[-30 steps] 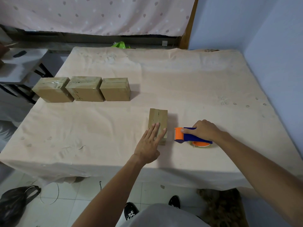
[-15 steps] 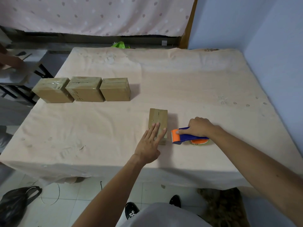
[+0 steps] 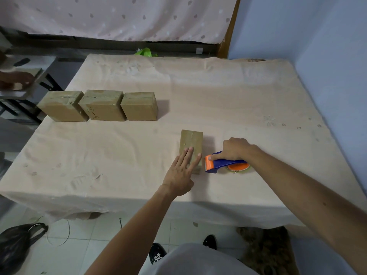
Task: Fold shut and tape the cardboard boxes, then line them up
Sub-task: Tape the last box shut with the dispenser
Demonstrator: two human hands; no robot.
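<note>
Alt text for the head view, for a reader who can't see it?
A person's left hand lies flat on a small cardboard box while the right hand grips a blue-and-orange tape dispenser just right of it. Three taped boxes sit in a row at the far left of the cloth-covered table.

Cloth-covered table with four boxes and a tape tool

A wide table draped in a pale peach cloth (image 3: 218,92) carried three taped brown cardboard boxes (image 3: 103,106), which stood side by side in a row toward its left side, touching or nearly so. A narrower brown cardboard box (image 3: 191,140) stood well apart from them, nearer the front middle. Just right of it lay a blue and orange plastic tape dispenser (image 3: 224,163), apparently resting on the cloth.
</note>
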